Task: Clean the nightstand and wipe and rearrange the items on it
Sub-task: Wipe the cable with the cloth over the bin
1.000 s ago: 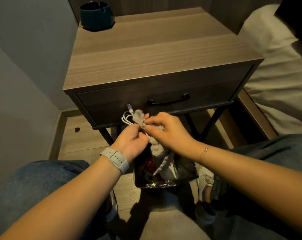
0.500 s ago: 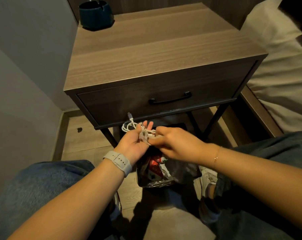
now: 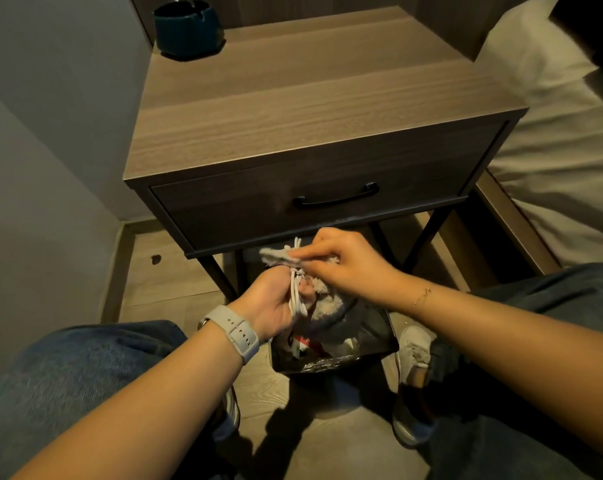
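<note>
Gripping cable point(image 3: 295, 289) and cloth point(image 3: 279, 257), hands point(image 3: 341, 261) hover before the nightstand point(image 3: 310, 98).

Nightstand point(image 3: 314, 109): grey-brown wood-grain top, one drawer shut, black handle point(image 3: 335, 200), thin dark legs. Dark teal ashtray point(image 3: 188, 27) upright on top, back-left corner. White cable point(image 3: 296, 289), coiled into a bunch, gripped in left hand point(image 3: 276, 303) below the drawer front, loops sticking up above the fist. Grey fluffy cloth point(image 3: 315, 303) pinched by right hand point(image 3: 341, 263) against the cable, one corner jutting left, the rest hanging down.
</note>
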Demonstrator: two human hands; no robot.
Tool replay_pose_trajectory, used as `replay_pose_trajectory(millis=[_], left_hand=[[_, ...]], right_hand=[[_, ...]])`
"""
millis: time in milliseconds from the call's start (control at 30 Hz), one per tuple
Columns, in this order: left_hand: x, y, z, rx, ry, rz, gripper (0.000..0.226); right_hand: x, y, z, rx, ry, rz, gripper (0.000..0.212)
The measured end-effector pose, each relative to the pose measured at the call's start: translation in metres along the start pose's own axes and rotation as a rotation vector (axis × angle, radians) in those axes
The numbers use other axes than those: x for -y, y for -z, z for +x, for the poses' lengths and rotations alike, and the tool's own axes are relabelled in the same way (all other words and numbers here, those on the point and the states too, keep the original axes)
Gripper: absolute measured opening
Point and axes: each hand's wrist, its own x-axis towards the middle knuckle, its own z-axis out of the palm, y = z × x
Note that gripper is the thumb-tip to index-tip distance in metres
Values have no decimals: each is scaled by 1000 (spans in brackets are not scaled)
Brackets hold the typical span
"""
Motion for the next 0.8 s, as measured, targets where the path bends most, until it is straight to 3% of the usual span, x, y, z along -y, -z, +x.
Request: replay_pose_trajectory(millis=[100, 167, 233, 300, 367, 400, 467, 533, 567, 667, 733, 800], left_hand=[[5, 8, 0, -99, 37, 180, 33], [4, 7, 0, -115, 44, 224, 34], [4, 2, -2, -106, 34, 215, 31], [6, 0, -7, -101, 42, 220, 32], [8, 1, -10, -102, 46, 278, 33], [6, 3, -11, -103, 41, 293, 33], [0, 4, -11, -108, 8, 301, 31], [-1, 4, -10, -98, -24, 290, 30], [0, 4, -11, -92, -23, 301, 31], [0, 7, -15, -97, -115, 506, 34], [-11, 6, -22, -108, -262, 688, 36], [-24, 1, -33, -96, -368, 814, 34]], right_hand=[[-21, 15, 14, -185, -262, -279, 25], [-13, 24, 13, -272, -132, -139, 24], [-3, 18, 8, -146, 28, 20, 23], [-16, 9, 8, 1, -118, -81, 21], [-33, 17, 12, -67, -373, -212, 19], [-36, 21, 14, -153, -401, -209, 19], [-20, 24, 14, -258, -234, 1, 19], [-4, 17, 11, -99, -128, 246, 21], [-6, 13, 8, 20, -195, 274, 20], [-31, 19, 8, 243, -477, -48, 17], [-36, 31, 10, 156, -524, -110, 13], [-20, 44, 7, 7, -469, 5, 12]])
